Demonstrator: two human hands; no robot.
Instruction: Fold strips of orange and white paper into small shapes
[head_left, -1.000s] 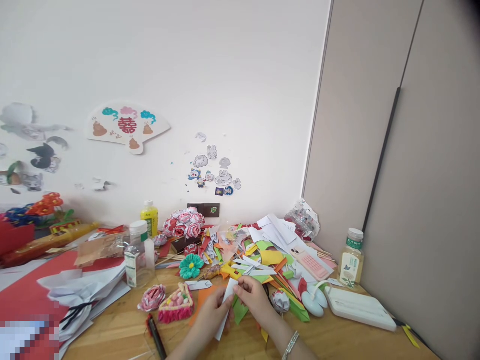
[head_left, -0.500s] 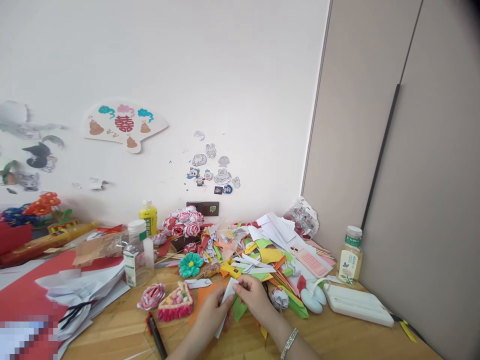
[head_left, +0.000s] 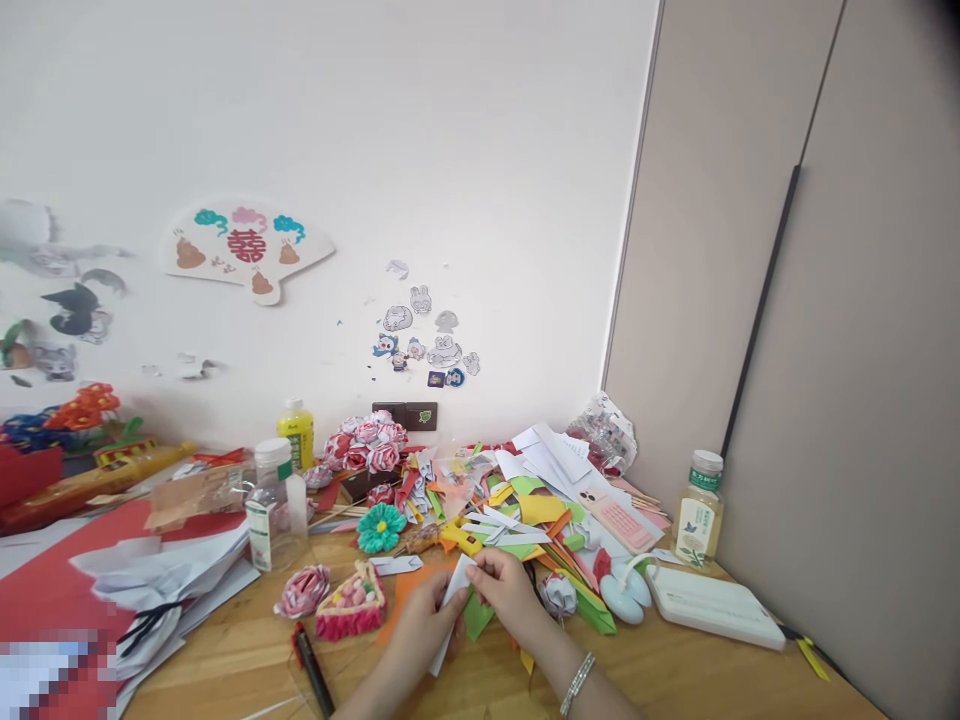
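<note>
A folded strip of white paper [head_left: 453,592] is held slanting above the table's front. My left hand [head_left: 426,622] is closed on its lower left side, thumb along the face. At the strip's upper right edge, my right hand [head_left: 501,588] pinches it between thumb and fingers. Beyond my hands lies a yellow hot glue gun [head_left: 459,540]. A triangular pink box of small candy-like pieces [head_left: 351,606] and a paper rose [head_left: 302,591] rest to the left. Below them is a black marker [head_left: 313,668]. A silvery crumpled ball [head_left: 558,595] sits beside my right wrist.
Folded coloured paper [head_left: 544,511] is heaped at the back, near a pink phone [head_left: 619,522]. Two bottles stand left, one clear [head_left: 259,535], one yellow [head_left: 297,435]. At right are a labelled bottle [head_left: 697,520] and a white flat device [head_left: 716,608]. White sheets [head_left: 161,570] spread left.
Almost nothing differs. Both hands keep their grip on the white paper strip, and the view has shifted very slightly.
</note>
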